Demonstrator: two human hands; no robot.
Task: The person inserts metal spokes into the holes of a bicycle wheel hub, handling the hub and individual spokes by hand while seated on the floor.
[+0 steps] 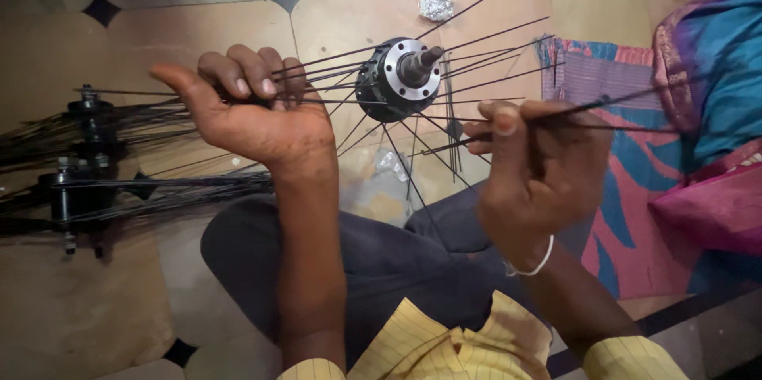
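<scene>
A black wheel hub (394, 78) with a silver axle sits above my knee, thin black spokes (484, 35) fanning out from it. My left hand (254, 106) curls its fingers around several spokes on the hub's left side. Right of the hub, my right hand (540, 166) pinches a bundle of loose black spokes (603, 102) that point away to the right. My dark trouser leg (381, 253) lies beneath both hands.
Two more spoked black hubs (83, 154) lie on the tiled floor at left. A crumpled foil piece (436, 6) rests behind the hub. Another person in colourful cloth (714, 71) sits at right on a striped mat (627, 182).
</scene>
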